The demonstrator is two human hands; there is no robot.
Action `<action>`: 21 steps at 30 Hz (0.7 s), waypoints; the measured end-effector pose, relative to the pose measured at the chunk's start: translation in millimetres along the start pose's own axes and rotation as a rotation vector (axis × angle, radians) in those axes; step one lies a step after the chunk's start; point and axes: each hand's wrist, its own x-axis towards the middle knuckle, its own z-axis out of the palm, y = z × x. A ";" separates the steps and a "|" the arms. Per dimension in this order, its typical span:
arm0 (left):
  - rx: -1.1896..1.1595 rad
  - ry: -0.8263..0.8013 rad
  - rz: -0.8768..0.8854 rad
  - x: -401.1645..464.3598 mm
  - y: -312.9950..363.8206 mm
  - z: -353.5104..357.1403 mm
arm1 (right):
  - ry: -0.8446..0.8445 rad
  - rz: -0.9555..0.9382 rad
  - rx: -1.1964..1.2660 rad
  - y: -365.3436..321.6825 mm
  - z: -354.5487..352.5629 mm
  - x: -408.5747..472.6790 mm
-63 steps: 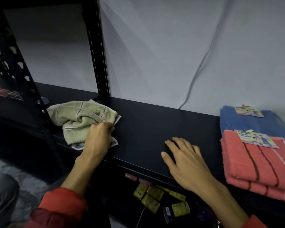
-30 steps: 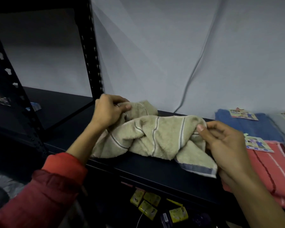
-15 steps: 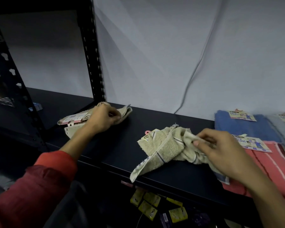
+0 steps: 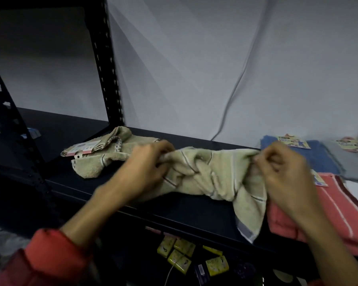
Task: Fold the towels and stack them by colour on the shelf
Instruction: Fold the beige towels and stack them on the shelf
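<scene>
A crumpled beige striped towel hangs stretched between my two hands just above the black shelf. My left hand grips its left end and my right hand pinches its right end, with one corner drooping over the shelf's front edge. A second beige towel with a paper label lies loosely bunched at the shelf's left. At the right lie folded towels: a coral striped one, a blue one and a grey one.
A black perforated upright post rises behind the left towel, another at the far left. A thin cable runs down the white wall. Several yellow packets lie on the level below.
My left hand left the labelled beige towel at the left and took hold of the other beige towel's left end. Both hands now hold it spread out.
</scene>
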 end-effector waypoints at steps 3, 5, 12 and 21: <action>0.124 0.085 -0.069 27.2 -25.8 -26.8 | 0.131 0.023 0.054 7.0 -21.3 13.9; 0.086 0.101 -0.112 48.3 -37.6 -37.8 | 0.137 0.035 0.046 14.0 -25.8 20.6; 0.016 0.258 -0.057 116.6 -38.4 -71.2 | 0.084 -0.026 0.102 -4.9 -36.2 70.1; -0.192 -0.355 -0.085 52.3 -69.1 -51.8 | -0.782 -0.070 -0.269 -4.8 -14.4 -9.2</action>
